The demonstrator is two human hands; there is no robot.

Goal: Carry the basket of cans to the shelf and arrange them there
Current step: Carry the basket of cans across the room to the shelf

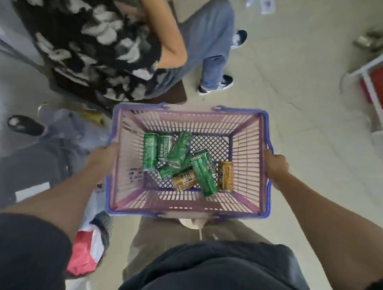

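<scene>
A pink plastic basket with a purple rim (241, 116) hangs in front of my waist, held level above the floor. My left hand (102, 157) grips its left rim and my right hand (277, 168) grips its right rim. Inside lie several green cans (150, 151) on their sides, jumbled toward the middle, with two gold cans (225, 176) near the front right. A white shelf frame (373, 101) with a red box in it stands at the right edge.
Another person in a black-and-white patterned top (87, 45) and blue jeans sits or crouches just beyond the basket. Bags and clutter (86, 253) lie on the floor to my left, with a dark box (31, 169). Papers (265, 2) lie far right.
</scene>
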